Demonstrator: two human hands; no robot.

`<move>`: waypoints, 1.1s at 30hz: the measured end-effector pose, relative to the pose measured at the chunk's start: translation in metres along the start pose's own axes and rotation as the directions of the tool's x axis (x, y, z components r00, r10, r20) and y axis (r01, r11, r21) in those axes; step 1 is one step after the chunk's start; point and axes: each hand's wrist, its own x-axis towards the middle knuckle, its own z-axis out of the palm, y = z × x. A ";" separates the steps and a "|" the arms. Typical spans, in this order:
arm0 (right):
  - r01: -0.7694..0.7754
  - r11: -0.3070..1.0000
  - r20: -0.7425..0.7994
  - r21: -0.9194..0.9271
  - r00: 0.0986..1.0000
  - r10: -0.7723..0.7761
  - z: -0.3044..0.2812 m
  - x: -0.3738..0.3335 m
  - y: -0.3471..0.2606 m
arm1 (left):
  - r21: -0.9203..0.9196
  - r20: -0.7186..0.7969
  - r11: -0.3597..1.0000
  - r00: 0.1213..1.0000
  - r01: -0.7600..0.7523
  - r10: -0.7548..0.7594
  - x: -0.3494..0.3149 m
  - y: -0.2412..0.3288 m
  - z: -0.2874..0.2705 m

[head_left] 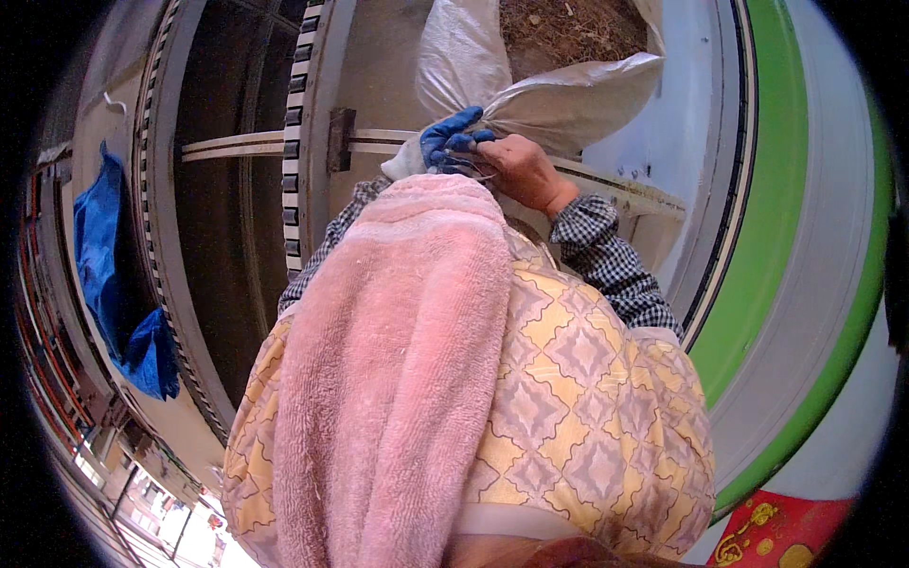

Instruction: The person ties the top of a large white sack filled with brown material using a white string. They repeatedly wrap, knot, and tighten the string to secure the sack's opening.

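A white woven sack [578, 109] with its mouth spread wide is in front of me, and brown, dry, crumbly plant matter [573, 33] shows inside. Its near edge is drawn together into tight folds where my hands meet. My left hand [450, 140], in a blue-coated white work glove, is closed with curled fingers on those gathered folds. Beside it on the right, my bare right hand [523, 170] is closed, pinching at the same bunched edge. A few thin pale strands hang below the fingers. The right fingertips are partly hidden behind the glove.
A pale rail [625, 194] crosses beneath the sack. To the left runs a black-and-white toothed strip [293, 142], with blue cloth [118, 275] hanging farther left. A green band [772, 189] curves along the right. A pink towel [398, 360] hangs over my patterned yellow apron [587, 398].
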 end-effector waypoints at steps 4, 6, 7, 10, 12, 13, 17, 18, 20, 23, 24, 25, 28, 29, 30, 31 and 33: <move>0.029 0.999 0.028 -0.030 0.999 -0.028 0.005 -0.001 0.006 | 0.168 -0.052 0.982 0.994 -0.089 0.098 -0.011 -0.006 0.012; 0.051 0.997 0.064 -0.050 0.997 -0.048 0.010 -0.003 0.008 | 0.345 -0.103 0.934 0.986 -0.090 0.132 -0.014 -0.007 0.021; 0.082 0.994 0.093 -0.066 0.993 -0.076 0.012 -0.004 0.009 | 0.429 -0.126 0.900 0.980 -0.083 0.151 -0.015 -0.008 0.023; 0.098 0.990 0.113 -0.104 0.990 -0.086 0.017 -0.006 0.006 | 0.556 -0.125 0.831 0.984 -0.038 0.128 -0.014 -0.009 0.024; 0.072 0.996 0.104 -0.061 0.992 -0.065 0.014 -0.007 0.001 | 0.646 -0.095 0.761 0.981 -0.069 0.170 -0.014 -0.010 0.020; 0.050 0.999 0.102 -0.002 0.994 -0.049 0.009 -0.008 -0.001 | 0.674 -0.072 0.734 0.981 -0.084 0.179 -0.013 -0.009 0.018; -0.434 0.556 0.272 0.709 0.895 0.353 -0.017 -0.005 0.000 | 0.837 -0.049 0.536 0.960 -0.111 0.276 -0.010 -0.007 0.019; -0.438 0.366 0.253 0.821 0.854 0.455 -0.022 -0.003 0.003 | 0.760 -0.105 0.641 0.955 -0.104 0.279 -0.008 -0.007 0.023; -0.271 -0.006 0.223 0.963 0.779 0.586 -0.029 0.005 0.013 | 0.587 -0.279 0.809 0.930 -0.033 0.241 -0.001 -0.005 0.035; -0.076 -0.323 0.270 0.943 0.741 0.614 -0.028 0.010 0.023 | 0.599 -0.487 0.790 0.844 0.133 0.226 0.008 -0.002 0.059; -0.062 -0.384 0.310 0.921 0.712 0.630 -0.029 0.010 0.025 | 0.597 -0.536 0.784 0.812 0.170 0.232 0.010 -0.001 0.067; -0.074 -0.375 0.294 0.924 0.765 0.573 -0.029 0.011 0.027 | 0.728 -0.511 0.653 0.801 0.210 0.313 0.009 0.001 0.073; -0.131 -0.291 0.289 0.948 0.742 0.605 -0.035 0.012 0.028 | 0.619 0.080 -0.691 0.846 0.372 0.527 0.015 0.004 0.083; -0.153 -0.232 0.269 0.961 0.719 0.640 -0.036 0.013 0.027 | 0.597 0.172 -0.742 0.855 0.304 0.489 0.018 0.006 0.083; -0.174 -0.165 0.239 0.971 0.733 0.637 -0.038 0.015 0.026 | 0.643 0.146 -0.718 0.877 0.268 0.458 0.023 0.006 0.081; -0.192 -0.147 0.241 0.970 0.705 0.667 -0.041 0.016 0.025 | 0.684 0.152 -0.694 0.885 0.227 0.439 0.028 0.005 0.078; -0.218 -0.097 0.228 0.971 0.721 0.655 -0.044 0.019 0.023 | 0.854 0.184 -0.516 0.884 0.073 0.429 0.036 0.004 0.071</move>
